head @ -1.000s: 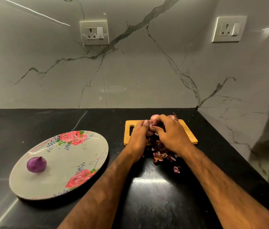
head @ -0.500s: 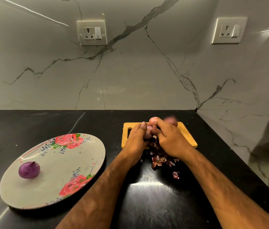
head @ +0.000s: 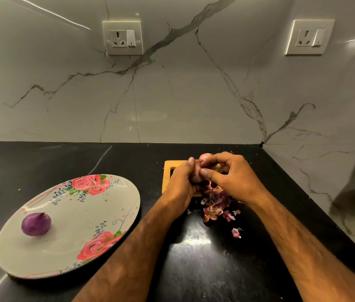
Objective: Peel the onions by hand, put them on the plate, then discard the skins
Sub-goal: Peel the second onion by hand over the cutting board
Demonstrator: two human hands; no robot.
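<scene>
Pink flesh shows more plainly than a second ago: my right hand (head: 231,173) has shifted up, now pinching papery skin atop the small half-peeled onion (head: 195,176) that my left hand (head: 179,182) grips over the yellow wooden cutting board (head: 167,177). Torn reddish skins (head: 214,207) lie heaped below on the black counter (head: 194,269). One peeled purple onion (head: 36,224) sits unchanged on the grey rose-patterned plate (head: 74,216); I judge this second one nearly ready to join it.
</scene>
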